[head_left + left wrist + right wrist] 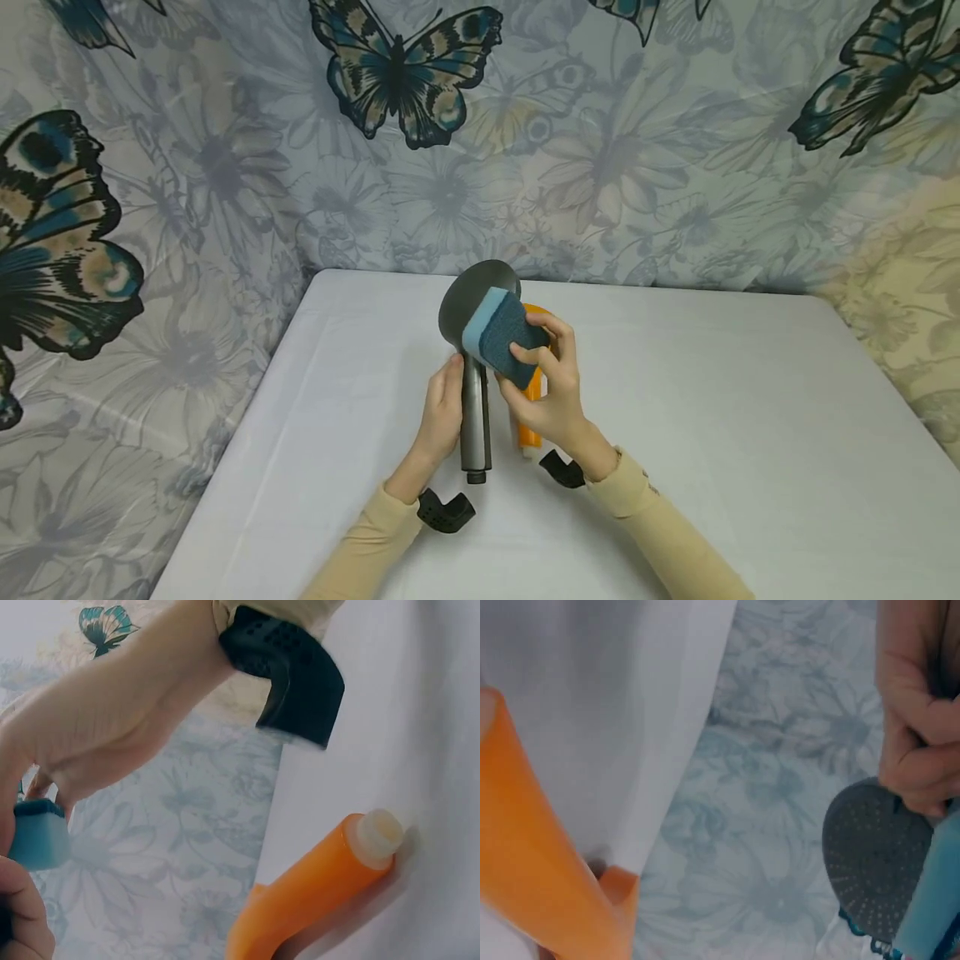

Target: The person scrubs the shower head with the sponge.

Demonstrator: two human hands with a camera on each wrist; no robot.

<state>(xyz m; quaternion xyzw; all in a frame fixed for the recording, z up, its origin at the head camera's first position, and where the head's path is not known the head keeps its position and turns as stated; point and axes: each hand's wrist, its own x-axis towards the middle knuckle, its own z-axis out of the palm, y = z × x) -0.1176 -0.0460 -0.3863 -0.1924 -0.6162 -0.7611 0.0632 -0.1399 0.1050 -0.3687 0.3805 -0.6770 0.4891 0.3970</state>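
My left hand point(440, 408) grips a dark grey shower head point(475, 425) by the neck of its handle. Its round head points up and away, and the perforated face point(874, 855) shows in the right wrist view. A two-layer sponge point(513, 342), light blue and dark blue, is pinched between the thumb and fingers of my right hand point(555, 396). In the head view the sponge overlaps the right side of the round head. Curled fingers of the left hand point(922, 757) appear in the right wrist view, close above the sponge.
An orange tube-like thing point(322, 881) with a pale end piece lies on the white table point(712, 417), partly hidden behind my right hand in the head view. Black wrist mounts point(446, 511) are on both wrists. Patterned butterfly cloth point(637, 167) hangs behind the table.
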